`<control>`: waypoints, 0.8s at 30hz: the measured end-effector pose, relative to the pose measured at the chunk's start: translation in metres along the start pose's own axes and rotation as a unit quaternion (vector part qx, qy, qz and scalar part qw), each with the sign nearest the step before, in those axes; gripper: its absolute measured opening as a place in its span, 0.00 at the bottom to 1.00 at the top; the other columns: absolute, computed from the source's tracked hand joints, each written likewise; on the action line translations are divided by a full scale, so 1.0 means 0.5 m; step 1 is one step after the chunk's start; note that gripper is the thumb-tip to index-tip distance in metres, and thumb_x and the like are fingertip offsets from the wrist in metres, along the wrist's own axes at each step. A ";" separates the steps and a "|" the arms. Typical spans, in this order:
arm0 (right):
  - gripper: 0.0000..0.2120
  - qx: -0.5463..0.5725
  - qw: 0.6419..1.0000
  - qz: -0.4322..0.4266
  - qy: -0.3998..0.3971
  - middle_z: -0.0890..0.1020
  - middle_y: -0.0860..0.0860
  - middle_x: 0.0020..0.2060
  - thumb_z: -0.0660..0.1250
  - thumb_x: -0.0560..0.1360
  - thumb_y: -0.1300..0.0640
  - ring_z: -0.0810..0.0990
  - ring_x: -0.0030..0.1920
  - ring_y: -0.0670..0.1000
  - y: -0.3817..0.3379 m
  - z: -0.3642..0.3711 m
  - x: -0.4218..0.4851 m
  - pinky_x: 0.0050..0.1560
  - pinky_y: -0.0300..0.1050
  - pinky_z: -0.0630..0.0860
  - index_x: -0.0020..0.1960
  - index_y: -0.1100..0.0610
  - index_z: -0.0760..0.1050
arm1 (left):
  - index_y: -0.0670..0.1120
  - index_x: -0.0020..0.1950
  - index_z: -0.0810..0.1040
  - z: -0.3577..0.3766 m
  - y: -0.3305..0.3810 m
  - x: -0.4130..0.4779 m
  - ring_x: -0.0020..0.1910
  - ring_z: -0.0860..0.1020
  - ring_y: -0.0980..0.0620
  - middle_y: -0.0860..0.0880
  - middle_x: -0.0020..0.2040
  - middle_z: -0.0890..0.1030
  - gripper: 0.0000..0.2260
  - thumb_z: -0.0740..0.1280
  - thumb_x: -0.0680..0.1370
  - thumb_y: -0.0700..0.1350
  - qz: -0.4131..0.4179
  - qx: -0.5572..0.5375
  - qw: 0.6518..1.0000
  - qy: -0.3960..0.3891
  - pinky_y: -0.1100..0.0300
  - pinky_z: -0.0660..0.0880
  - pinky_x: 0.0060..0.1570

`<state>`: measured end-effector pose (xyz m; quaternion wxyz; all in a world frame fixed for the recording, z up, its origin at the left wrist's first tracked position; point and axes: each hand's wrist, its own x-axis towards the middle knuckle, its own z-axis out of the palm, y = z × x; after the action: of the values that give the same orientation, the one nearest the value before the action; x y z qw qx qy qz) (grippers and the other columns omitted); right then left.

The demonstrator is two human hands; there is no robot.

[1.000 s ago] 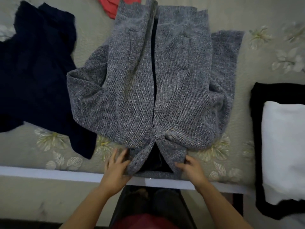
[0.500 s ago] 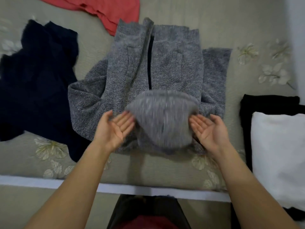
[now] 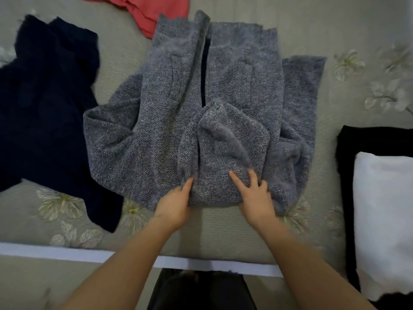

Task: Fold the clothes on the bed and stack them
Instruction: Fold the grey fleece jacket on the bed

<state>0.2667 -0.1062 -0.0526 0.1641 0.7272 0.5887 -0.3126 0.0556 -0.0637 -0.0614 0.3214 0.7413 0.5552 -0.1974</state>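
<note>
Grey jacket [image 3: 169, 130], left grip [image 3: 175, 203] and right grip [image 3: 257, 198] released flat on near fold, bed edge [image 3: 67, 251] close

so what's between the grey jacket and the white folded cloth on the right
Head view: right of the grey jacket comes a bare strip of bedspread, then the black garment under the white cloth.

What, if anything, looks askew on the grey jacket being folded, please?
On the grey jacket, the folded-up end sits crooked and bunched by the left hand and right hand, peaking off-centre. The sleeves are uneven: one sticks out sideways toward the navy garment, the other lies alongside the body.
</note>
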 end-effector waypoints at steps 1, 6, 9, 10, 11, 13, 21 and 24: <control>0.40 -0.003 1.000 -0.020 -0.005 0.52 0.56 0.75 0.62 0.76 0.66 0.64 0.66 0.63 0.005 -0.009 0.005 0.59 0.56 0.72 0.76 0.40 0.45 | 0.47 0.75 0.56 -0.015 0.006 0.001 0.58 0.76 0.41 0.43 0.61 0.75 0.29 0.64 0.75 0.41 -0.006 0.025 1.000 -0.006 0.50 0.74 0.50; 0.30 0.011 0.991 -0.082 -0.105 0.73 0.54 0.62 0.63 0.72 0.60 0.75 0.59 0.60 0.023 -0.084 0.015 0.58 0.52 0.74 0.72 0.45 0.66 | 0.42 0.53 0.75 -0.085 0.016 -0.011 0.50 0.78 0.43 0.42 0.50 0.78 0.15 0.68 0.73 0.51 0.002 0.055 0.990 -0.132 0.54 0.71 0.42; 0.26 0.045 0.965 -0.072 -0.248 0.82 0.53 0.54 0.67 0.67 0.57 0.80 0.52 0.54 0.031 -0.109 0.004 0.53 0.49 0.79 0.65 0.46 0.76 | 0.42 0.49 0.79 -0.098 0.006 -0.022 0.41 0.76 0.48 0.45 0.46 0.79 0.14 0.71 0.70 0.50 0.015 0.016 0.963 -0.270 0.56 0.74 0.38; 0.24 0.057 0.947 -0.068 -0.308 0.83 0.52 0.52 0.70 0.66 0.56 0.81 0.50 0.53 0.031 -0.112 0.000 0.50 0.48 0.80 0.61 0.47 0.79 | 0.43 0.48 0.80 -0.093 0.005 -0.030 0.39 0.76 0.50 0.46 0.46 0.79 0.13 0.72 0.69 0.50 0.007 -0.007 0.945 -0.326 0.58 0.74 0.34; 0.21 0.064 0.925 -0.063 -0.369 0.83 0.51 0.51 0.72 0.65 0.55 0.81 0.50 0.52 0.031 -0.113 -0.003 0.48 0.47 0.80 0.58 0.48 0.80 | 0.44 0.47 0.80 -0.081 0.002 -0.038 0.37 0.76 0.51 0.47 0.46 0.78 0.12 0.72 0.69 0.49 -0.009 -0.021 0.924 -0.381 0.60 0.74 0.32; 0.20 0.062 0.879 -0.043 -0.471 0.81 0.47 0.51 0.75 0.67 0.51 0.81 0.46 0.51 0.025 -0.108 -0.014 0.38 0.44 0.81 0.59 0.47 0.80 | 0.47 0.46 0.79 -0.053 0.001 -0.052 0.35 0.77 0.51 0.45 0.47 0.79 0.09 0.72 0.70 0.48 -0.041 -0.032 0.870 -0.491 0.59 0.77 0.31; 0.11 0.332 0.939 0.027 -0.088 0.80 0.52 0.29 0.66 0.75 0.59 0.77 0.30 0.49 0.031 -0.175 0.086 0.34 0.46 0.76 0.35 0.56 0.79 | 0.49 0.44 0.79 -0.128 -0.037 0.049 0.45 0.79 0.49 0.48 0.44 0.82 0.05 0.63 0.77 0.42 -0.006 -0.182 0.981 -0.067 0.58 0.74 0.47; 0.08 0.326 0.945 0.006 0.000 0.80 0.49 0.34 0.63 0.77 0.57 0.75 0.34 0.48 -0.017 -0.215 0.147 0.35 0.40 0.71 0.44 0.57 0.80 | 0.47 0.61 0.76 -0.173 -0.037 0.113 0.55 0.75 0.49 0.48 0.56 0.75 0.11 0.61 0.79 0.42 -0.005 -0.190 0.977 0.093 0.56 0.72 0.57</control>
<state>0.2950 0.0165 -0.0182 -0.0803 0.7445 0.4504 -0.4861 0.0496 0.0391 -0.0409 0.4020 0.6794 0.6134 -0.0201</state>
